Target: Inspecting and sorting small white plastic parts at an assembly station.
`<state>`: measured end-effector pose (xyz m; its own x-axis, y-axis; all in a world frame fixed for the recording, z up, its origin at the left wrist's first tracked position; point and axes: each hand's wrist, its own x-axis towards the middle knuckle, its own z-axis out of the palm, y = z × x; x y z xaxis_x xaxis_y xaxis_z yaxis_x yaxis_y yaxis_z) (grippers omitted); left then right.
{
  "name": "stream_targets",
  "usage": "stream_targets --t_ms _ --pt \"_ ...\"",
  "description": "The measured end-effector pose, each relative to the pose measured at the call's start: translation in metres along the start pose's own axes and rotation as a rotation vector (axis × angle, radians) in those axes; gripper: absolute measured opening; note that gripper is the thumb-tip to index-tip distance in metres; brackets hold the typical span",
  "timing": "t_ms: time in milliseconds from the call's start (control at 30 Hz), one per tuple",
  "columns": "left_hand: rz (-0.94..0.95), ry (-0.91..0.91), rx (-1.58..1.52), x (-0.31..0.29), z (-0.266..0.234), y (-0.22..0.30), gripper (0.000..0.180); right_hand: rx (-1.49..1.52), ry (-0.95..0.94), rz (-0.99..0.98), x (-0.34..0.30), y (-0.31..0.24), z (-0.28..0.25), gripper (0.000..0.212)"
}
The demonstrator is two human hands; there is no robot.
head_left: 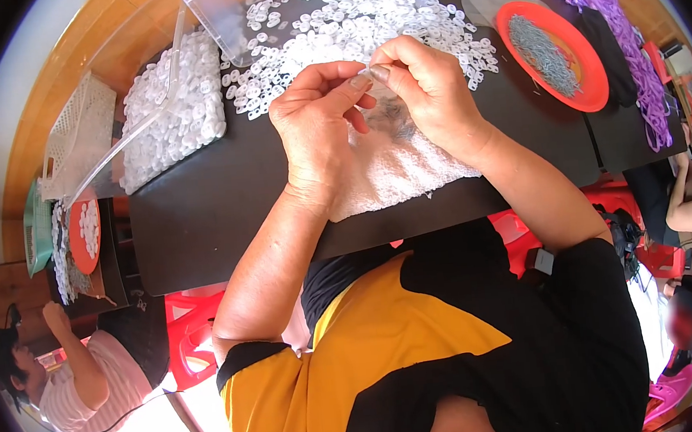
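Over a white cloth (pixel 404 170) on the dark table, my two hands meet fingertip to fingertip. The fingers of my left hand (pixel 317 120) are pinched together. Opposite it, my right hand (pixel 438 97) pinches thumb against forefinger. A tiny pale thing seems to sit between the fingertips, but it is too small and too covered to name. Just beyond the hands spreads a heap of small white plastic pieces with holes (pixel 354 26). To the right of them, a red plate (pixel 594 71) bears a pile of thin grey metal pins (pixel 543 55).
A clear plastic bin (pixel 205 18) lies by the heap, and a mass of white pieces (pixel 176 107) fills the left side. Purple ribbon (pixel 603 8) hangs at the far right. One co-worker (pixel 87 362) sits left, others right. Red chairs (pixel 187 333) stand below the table edge.
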<state>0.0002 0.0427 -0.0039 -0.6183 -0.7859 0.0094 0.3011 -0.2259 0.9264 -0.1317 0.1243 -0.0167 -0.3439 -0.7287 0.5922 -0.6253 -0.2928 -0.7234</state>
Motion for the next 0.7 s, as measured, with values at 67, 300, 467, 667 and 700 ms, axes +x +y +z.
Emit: stream_targets --t_ms 67,300,467,667,700 --pt "-0.005 0.001 0.023 0.0003 -0.0005 -0.0012 0.009 -0.040 0.014 -0.029 -0.0003 0.0034 0.0008 0.010" --pt "-0.053 0.019 0.040 0.0004 0.0019 -0.0006 0.008 -0.044 0.003 -0.031 0.0000 0.0058 0.0016 0.010" --pt "-0.021 0.036 0.061 -0.0041 0.0012 -0.0019 0.005 0.018 0.010 -0.005 -0.0026 -0.0005 0.0058 0.010" --pt "0.004 0.046 0.016 -0.0005 0.0012 -0.0014 0.005 0.119 -0.041 0.121 -0.0010 0.0007 0.0022 0.012" --pt "0.008 0.045 -0.012 -0.0002 0.0018 -0.0012 0.006 0.136 -0.028 0.103 -0.0005 -0.0016 0.0007 0.012"
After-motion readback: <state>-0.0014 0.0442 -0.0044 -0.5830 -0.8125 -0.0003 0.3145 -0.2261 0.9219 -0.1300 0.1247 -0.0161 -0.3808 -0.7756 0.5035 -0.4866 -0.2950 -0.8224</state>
